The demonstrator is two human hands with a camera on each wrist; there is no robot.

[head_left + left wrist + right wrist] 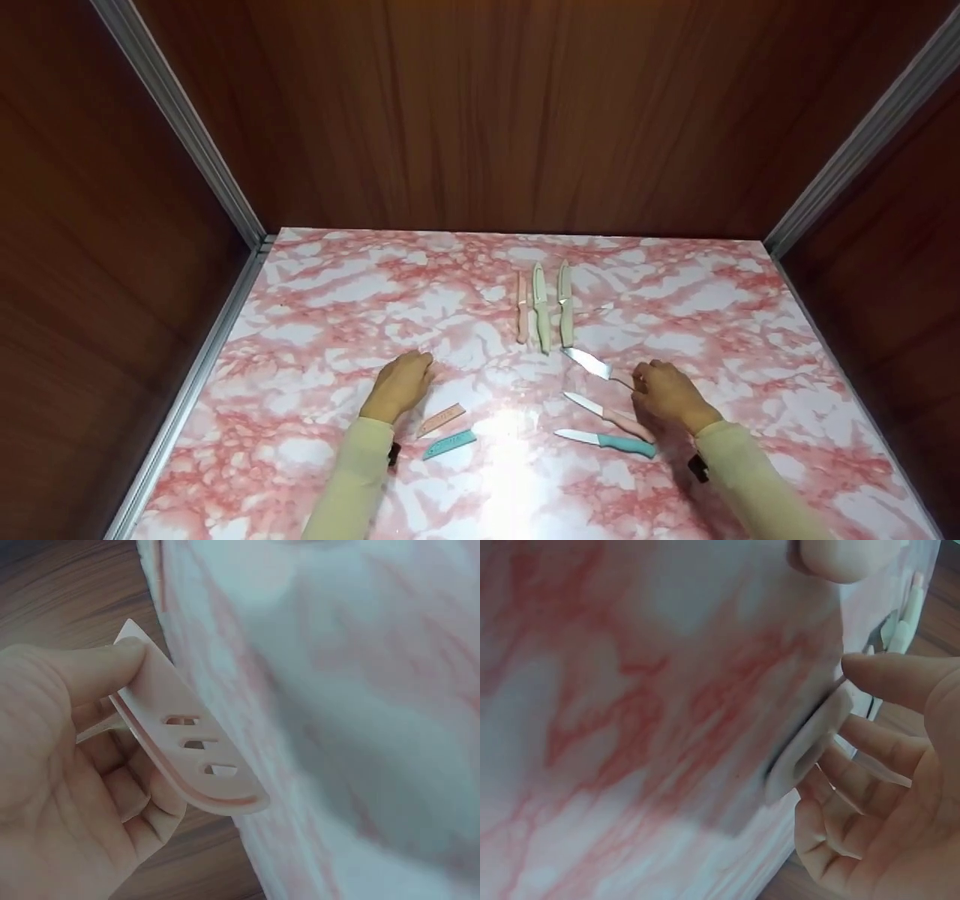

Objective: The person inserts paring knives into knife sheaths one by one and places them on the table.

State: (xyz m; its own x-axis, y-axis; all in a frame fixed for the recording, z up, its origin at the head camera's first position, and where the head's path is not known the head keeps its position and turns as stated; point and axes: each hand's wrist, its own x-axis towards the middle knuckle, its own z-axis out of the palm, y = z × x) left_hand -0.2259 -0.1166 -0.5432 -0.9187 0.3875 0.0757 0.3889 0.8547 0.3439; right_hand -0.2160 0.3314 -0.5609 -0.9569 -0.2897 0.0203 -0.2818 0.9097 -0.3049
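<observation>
My left hand (pixel 400 382) is at left centre over the table. In the left wrist view it pinches a pale, slotted knife sheath (pixel 191 739), thumb on top and fingers curled beneath. My right hand (pixel 671 394) holds a knife by its handle (pixel 810 742) between thumb and fingers. That knife's bare blade (pixel 589 363) points left and away; most of the handle is hidden by the hand in the head view. Nearer lie a pink-handled knife (pixel 626 424) and a teal-handled knife (pixel 626 445), both unsheathed. A pink sheath (pixel 441 420) and a teal sheath (pixel 449 445) lie beside my left wrist.
Farther back, a sheathed pink knife (pixel 523 307) and two sheathed pale green knives, one in the middle (pixel 541 307) and one to its right (pixel 565 304), lie side by side. Brown wood-grain panels (pixel 480 112) enclose the marbled red-and-white table (pixel 337 300) at the back and sides.
</observation>
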